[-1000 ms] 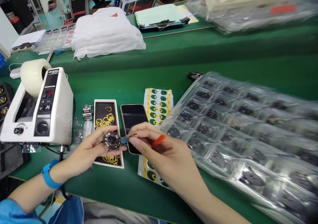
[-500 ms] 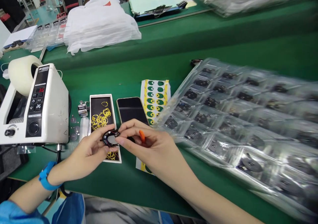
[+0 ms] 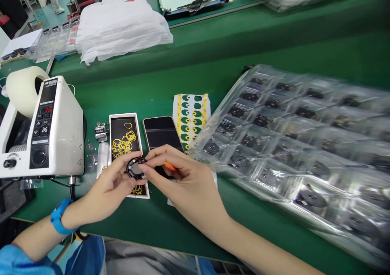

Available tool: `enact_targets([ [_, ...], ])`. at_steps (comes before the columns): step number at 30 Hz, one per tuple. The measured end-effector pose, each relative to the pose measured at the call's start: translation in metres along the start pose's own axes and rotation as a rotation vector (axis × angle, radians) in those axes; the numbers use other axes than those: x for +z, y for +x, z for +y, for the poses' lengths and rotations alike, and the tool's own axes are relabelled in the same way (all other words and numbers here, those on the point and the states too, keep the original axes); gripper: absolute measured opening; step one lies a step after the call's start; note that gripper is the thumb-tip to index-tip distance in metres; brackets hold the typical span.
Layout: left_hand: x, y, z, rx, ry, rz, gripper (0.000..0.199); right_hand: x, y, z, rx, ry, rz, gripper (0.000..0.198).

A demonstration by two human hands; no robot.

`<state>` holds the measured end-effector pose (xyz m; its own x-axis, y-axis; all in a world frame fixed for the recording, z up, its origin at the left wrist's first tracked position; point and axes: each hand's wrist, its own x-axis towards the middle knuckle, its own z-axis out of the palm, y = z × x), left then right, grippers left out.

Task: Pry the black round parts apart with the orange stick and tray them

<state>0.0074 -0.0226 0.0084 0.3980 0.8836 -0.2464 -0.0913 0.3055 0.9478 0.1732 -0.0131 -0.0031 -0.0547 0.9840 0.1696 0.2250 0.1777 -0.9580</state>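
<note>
Left hand grips round black part, grey-centred, white-spotted, toward surface's near edge; right hand holds orange item, likely tool.

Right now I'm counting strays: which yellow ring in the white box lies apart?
The lone yellow ring toward the far end of the white box; the other visible rings lie bunched.

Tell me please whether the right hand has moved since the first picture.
Yes, to the left. Judged against the white box, the right hand had its fingertips beyond the box's right edge; now they overlap it, at the round part.
</note>
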Motion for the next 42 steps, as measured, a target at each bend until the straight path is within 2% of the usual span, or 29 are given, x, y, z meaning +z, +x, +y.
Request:
enact_targets([
  [4, 0.003, 0.002, -0.003, 0.061, -0.015, 0.025, 0.03, 0.001, -0.001, 0.001, -0.068, -0.049, 0.007, 0.014],
  [8, 0.006, 0.004, -0.004, 0.048, 0.037, 0.101, 0.027, 0.003, -0.004, 0.003, -0.132, -0.121, -0.01, 0.016],
  [12, 0.008, 0.006, -0.003, 0.021, 0.066, 0.177, 0.027, 0.006, -0.007, 0.007, -0.306, -0.242, 0.049, 0.009],
  [14, 0.008, 0.006, -0.002, 0.034, 0.062, 0.184, 0.027, 0.006, -0.007, 0.008, -0.333, -0.298, 0.056, 0.004],
  [17, 0.009, 0.005, 0.0, 0.043, 0.015, 0.189, 0.028, 0.005, -0.004, 0.007, -0.237, -0.266, -0.033, 0.01],
  [19, 0.009, 0.005, 0.001, 0.048, -0.007, 0.193, 0.029, 0.004, -0.002, 0.004, -0.147, -0.18, -0.104, 0.005],
  [22, 0.01, 0.005, 0.001, 0.054, -0.006, 0.184, 0.032, 0.003, 0.0, 0.002, -0.061, -0.091, -0.139, 0.009],
  [27, 0.011, 0.004, -0.005, 0.024, -0.006, 0.169, 0.035, 0.004, 0.002, 0.002, -0.05, -0.042, -0.152, 0.02],
  [31, 0.007, 0.002, -0.013, 0.023, 0.097, 0.163, 0.025, 0.002, 0.003, 0.002, -0.091, -0.083, -0.176, 0.023],
  [34, 0.001, 0.002, -0.011, 0.089, 0.354, 0.122, 0.015, 0.001, 0.002, 0.0, -0.21, -0.159, -0.161, 0.019],
  [36, -0.002, 0.002, -0.006, 0.218, 0.551, 0.111, 0.015, 0.0, 0.0, 0.0, -0.332, -0.208, -0.09, 0.011],
  [37, -0.003, 0.003, -0.003, 0.288, 0.62, 0.124, 0.016, 0.0, -0.003, 0.001, -0.39, -0.242, -0.04, 0.009],
  [39, -0.004, 0.004, 0.002, 0.371, 0.676, 0.181, 0.015, -0.001, -0.008, 0.003, -0.516, -0.338, 0.042, 0.017],
  [42, -0.004, 0.008, 0.007, 0.256, 0.568, 0.291, 0.008, -0.003, -0.017, 0.007, -0.802, -0.49, 0.088, 0.017],
])
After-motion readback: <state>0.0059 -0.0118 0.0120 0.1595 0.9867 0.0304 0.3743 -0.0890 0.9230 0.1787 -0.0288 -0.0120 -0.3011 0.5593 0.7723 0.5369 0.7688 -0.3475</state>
